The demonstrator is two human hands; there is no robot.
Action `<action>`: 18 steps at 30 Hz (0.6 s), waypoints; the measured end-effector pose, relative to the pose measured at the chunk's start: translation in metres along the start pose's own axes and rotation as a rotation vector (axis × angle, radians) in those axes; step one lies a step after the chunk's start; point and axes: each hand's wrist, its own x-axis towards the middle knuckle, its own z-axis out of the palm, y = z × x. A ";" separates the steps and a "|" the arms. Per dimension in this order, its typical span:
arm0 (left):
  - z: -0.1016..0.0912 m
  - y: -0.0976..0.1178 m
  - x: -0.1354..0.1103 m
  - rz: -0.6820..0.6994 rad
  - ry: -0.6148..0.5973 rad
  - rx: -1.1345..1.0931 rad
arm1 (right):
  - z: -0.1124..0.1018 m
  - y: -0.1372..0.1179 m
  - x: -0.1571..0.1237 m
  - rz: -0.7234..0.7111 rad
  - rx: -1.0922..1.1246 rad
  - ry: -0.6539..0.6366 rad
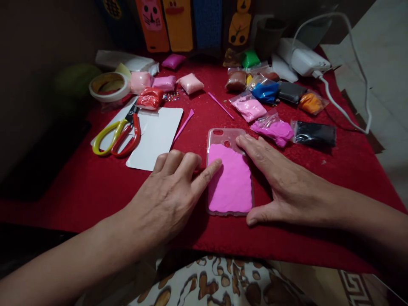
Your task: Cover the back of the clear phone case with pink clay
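Note:
A clear phone case (234,137) lies on the red cloth, most of its back spread with a sheet of pink clay (230,185). The clay's upper edge is rounded and stops below the camera cutout. My left hand (168,191) has its fingers curled in, while its thumb presses on the clay's left side; nothing shows in those fingers. Stretched along the case's right edge is my right hand (283,182), fingertips at the upper right corner and thumb at the lower right corner. Its fingers and thumb are wide apart.
Left are scissors (123,134), a white card (159,127), a tape roll (109,86) and a pink tool (184,126). Another pink stick (220,105) lies beyond the case. Clay packets (266,91) are at right, near a white charger (302,59) with cable. Decorated cases (208,23) stand behind.

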 end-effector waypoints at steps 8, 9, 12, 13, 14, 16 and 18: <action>0.001 0.004 0.004 -0.017 -0.017 0.046 | 0.001 0.000 0.001 0.012 -0.016 0.004; 0.001 0.004 0.004 -0.017 -0.014 0.054 | 0.001 0.000 0.000 0.013 -0.018 0.002; 0.001 0.003 0.005 -0.006 -0.044 0.077 | 0.001 0.001 0.000 0.006 -0.020 0.001; 0.001 0.002 0.005 -0.007 -0.051 0.078 | 0.001 0.001 0.000 0.006 -0.020 0.000; 0.001 0.002 0.005 -0.014 -0.056 0.078 | 0.001 0.000 0.000 0.009 -0.018 -0.003; 0.000 -0.001 0.006 -0.020 -0.060 0.070 | 0.000 0.000 0.000 0.010 -0.014 -0.008; -0.001 -0.004 0.007 -0.015 -0.054 0.059 | 0.000 0.000 0.000 0.001 -0.004 -0.005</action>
